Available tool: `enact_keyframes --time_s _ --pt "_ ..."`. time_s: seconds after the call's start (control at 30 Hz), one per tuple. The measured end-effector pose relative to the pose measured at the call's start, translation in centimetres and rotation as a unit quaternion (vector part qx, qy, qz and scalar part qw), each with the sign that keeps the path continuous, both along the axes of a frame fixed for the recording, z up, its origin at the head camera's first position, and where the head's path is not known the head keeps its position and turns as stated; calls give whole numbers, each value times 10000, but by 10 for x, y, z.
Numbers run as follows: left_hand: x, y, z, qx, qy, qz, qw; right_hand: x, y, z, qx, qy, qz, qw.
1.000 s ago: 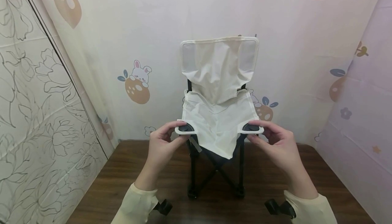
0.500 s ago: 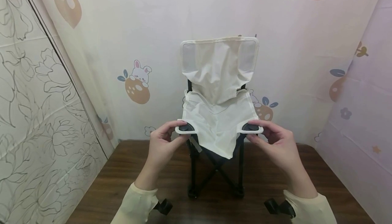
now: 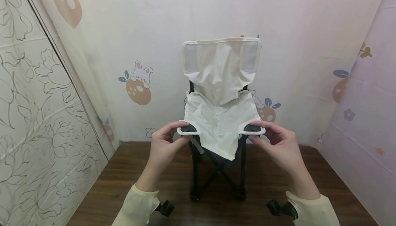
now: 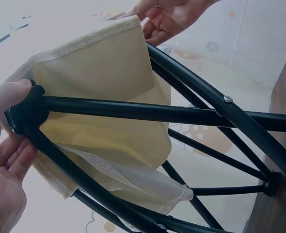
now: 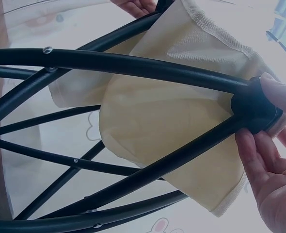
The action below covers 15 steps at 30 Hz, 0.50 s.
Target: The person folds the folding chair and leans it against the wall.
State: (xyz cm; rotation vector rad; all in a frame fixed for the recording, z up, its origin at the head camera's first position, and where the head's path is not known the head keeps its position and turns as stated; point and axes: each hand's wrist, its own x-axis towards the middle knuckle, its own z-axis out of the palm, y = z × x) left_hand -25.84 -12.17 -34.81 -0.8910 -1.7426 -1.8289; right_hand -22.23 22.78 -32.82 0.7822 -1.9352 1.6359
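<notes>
A small folding chair [image 3: 218, 105] with cream fabric and a black tube frame [image 3: 195, 174] stands unfolded in the middle of the head view. My left hand [image 3: 165, 147] pinches its front left seat corner, fingers on top and thumb beneath. At the front right corner, my right hand [image 3: 279, 143] pinches in the same way. Both wrist views show the seat's underside, where black plastic joints [image 4: 31, 109] join the tubes. Thumb and fingers of the right hand lie round the matching joint [image 5: 254, 106]. Between the corners the seat fabric sags.
The chair's feet rest on a dark brown wooden tabletop [image 3: 130, 184]. Behind hangs a pale curtain [image 3: 154, 20] printed with rabbits and carrots. A white panel with line-drawn flowers [image 3: 46, 116] borders the left side. Black camera mounts [image 3: 167, 208] stick out from both wrists.
Almost nothing differs. Both hands keep their pinch on the seat corners, and the right corner has shifted very slightly to the left.
</notes>
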Motion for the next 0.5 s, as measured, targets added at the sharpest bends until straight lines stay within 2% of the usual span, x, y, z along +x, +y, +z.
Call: enact_keyframes --time_s 0.5 --pt "1 1 2 8 -16 0 10000 -1 -3 1 -188 -4 128 9997"
